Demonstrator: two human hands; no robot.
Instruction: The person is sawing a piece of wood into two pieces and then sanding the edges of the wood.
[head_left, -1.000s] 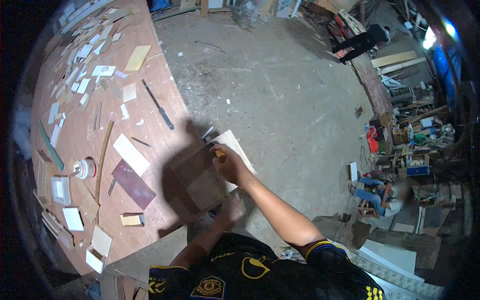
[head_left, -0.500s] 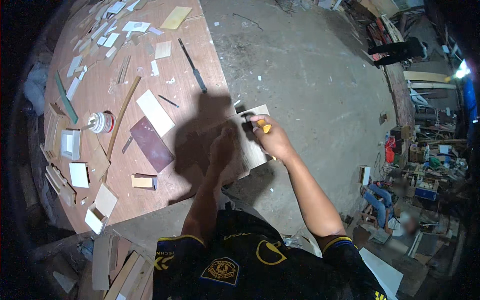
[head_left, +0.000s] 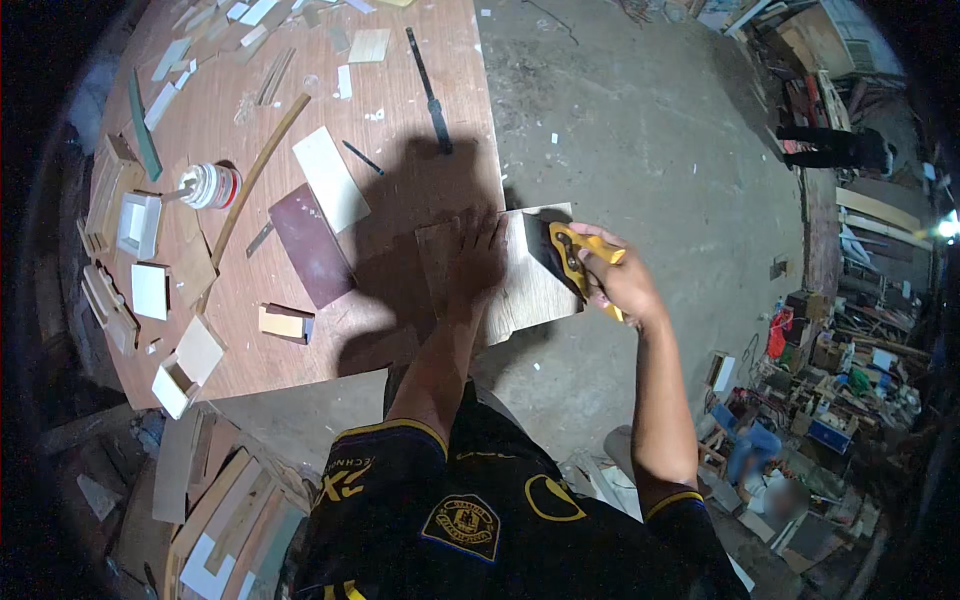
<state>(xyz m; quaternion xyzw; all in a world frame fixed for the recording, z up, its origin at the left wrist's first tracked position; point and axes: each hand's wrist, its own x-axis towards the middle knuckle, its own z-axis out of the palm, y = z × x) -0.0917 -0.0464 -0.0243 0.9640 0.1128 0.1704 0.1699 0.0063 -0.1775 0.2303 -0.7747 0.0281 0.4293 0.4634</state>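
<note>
My left hand (head_left: 480,260) lies in shadow with its fingers stretched out, pressing flat on a thin wooden board (head_left: 530,305). This board juts past the right edge of the table, its outer part lit. With my right hand (head_left: 630,285) I grip a handsaw (head_left: 571,262) by its yellow handle. The saw's dark blade slants over the outer part of the board; whether its teeth have entered the wood cannot be made out.
On the table (head_left: 395,345) are a maroon panel (head_left: 308,245), a white panel (head_left: 330,178), a pencil (head_left: 362,157), a white tub (head_left: 209,187), small wooden boxes and many scraps. A person (head_left: 840,148) stands far right; another (head_left: 765,480) sits lower right beside clutter.
My right hand has shifted right and turned, so the saw's blade now shows over the board. My left hand has flattened onto the board. The whole view has swung a little.
</note>
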